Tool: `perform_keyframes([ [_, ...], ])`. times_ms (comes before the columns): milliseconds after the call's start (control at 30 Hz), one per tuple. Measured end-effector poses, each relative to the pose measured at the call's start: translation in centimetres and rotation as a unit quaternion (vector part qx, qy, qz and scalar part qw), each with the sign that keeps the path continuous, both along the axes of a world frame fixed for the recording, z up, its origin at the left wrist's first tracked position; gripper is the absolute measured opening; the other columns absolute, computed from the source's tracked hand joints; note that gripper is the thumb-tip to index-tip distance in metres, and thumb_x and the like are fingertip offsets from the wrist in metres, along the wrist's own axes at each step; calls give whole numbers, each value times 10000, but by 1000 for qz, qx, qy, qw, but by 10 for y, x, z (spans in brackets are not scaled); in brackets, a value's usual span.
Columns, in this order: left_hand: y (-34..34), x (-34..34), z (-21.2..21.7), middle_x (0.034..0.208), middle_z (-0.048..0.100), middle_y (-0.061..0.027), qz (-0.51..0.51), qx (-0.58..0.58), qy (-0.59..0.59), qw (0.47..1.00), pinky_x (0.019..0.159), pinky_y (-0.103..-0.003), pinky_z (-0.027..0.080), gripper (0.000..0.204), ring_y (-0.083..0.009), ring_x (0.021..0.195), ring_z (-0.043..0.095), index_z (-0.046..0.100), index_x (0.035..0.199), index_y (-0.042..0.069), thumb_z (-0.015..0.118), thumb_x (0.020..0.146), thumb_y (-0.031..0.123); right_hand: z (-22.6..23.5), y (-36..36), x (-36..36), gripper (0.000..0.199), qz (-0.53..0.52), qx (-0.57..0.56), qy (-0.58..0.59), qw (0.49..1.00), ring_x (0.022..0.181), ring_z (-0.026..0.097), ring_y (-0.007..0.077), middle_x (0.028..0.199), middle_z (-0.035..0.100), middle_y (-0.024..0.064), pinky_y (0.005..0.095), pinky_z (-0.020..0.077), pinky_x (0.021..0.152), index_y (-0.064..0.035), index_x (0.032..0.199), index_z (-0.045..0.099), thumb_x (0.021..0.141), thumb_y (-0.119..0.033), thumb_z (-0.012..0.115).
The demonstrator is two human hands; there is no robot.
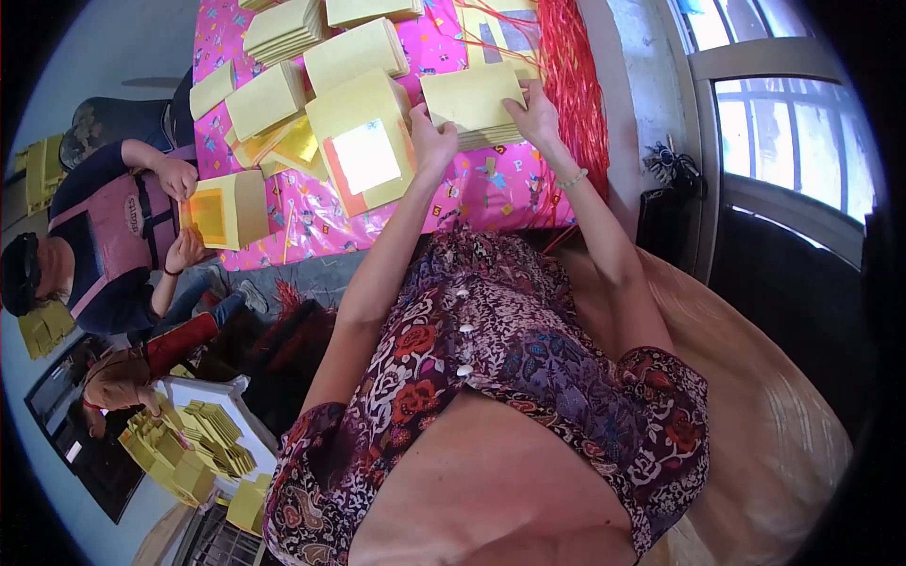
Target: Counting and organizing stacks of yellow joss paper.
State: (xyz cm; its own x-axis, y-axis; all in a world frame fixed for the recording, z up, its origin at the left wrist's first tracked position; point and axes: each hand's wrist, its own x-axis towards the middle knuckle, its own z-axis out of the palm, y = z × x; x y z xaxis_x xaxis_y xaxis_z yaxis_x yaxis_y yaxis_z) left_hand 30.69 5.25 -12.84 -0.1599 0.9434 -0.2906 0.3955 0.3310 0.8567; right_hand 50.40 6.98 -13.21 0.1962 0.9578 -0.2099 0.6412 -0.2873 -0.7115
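Observation:
A stack of pale yellow paper lies at the far right of the pink-covered table, its layered edges facing me. My left hand grips its near left corner, thumb and fingers closed on the paper. At the right side my right hand holds the edge, thumb on top; the fingers underneath are partly hidden. Just left of the stack lies a yellow sheet bearing a bright white square with an orange-red border. My left forearm passes close to this sheet.
Several more yellow paper stacks cover the table's far side. Red plastic strands hang along its right edge. At the left, a co-worker's hands hold a yellow sheet with an orange patch. Another person works by a white table behind.

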Motion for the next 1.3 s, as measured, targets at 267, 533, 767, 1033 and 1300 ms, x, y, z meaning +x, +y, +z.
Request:
perform_keyframes([
  [267,7,-1,-13,1119,569,-250,-48,-32,64,996,928,-401,459,488,-350,1063,579,393,1225,-71,615,809,52,-9,-6,-4,500,20,30,-10,999,898,647,416,999,650,258,484,508,765,-8,1213,480,819,-221,702],
  [533,2,-4,3,1128,481,-302,-120,-11,251,960,973,-507,374,475,-426,1124,460,395,1188,-83,616,800,80,-39,1,0,542,87,125,-171,973,985,637,336,1099,630,224,401,517,819,36,1236,466,816,-174,737],
  [767,-20,-1,-31,1374,403,-291,153,-34,-30,987,1096,-476,299,653,-342,1279,425,311,1342,-86,669,849,149,-39,19,1,677,35,-147,255,955,1047,630,262,1155,621,222,355,524,877,73,1289,453,797,-260,777],
  [1033,-28,-19,-15,1363,448,-195,273,-231,-468,808,1030,-345,404,808,-249,1234,476,286,1385,-49,773,801,225,3,-9,-37,656,14,-244,278,929,868,650,186,1042,650,147,313,544,710,66,1277,449,810,-255,779],
  [1300,-29,-31,-50,1305,493,-177,221,-121,-221,942,985,-349,444,692,-229,1180,523,372,1327,-55,751,817,221,19,34,-48,853,140,-34,-10,989,1161,568,337,1261,560,260,423,448,976,72,1339,432,761,-459,766],
])
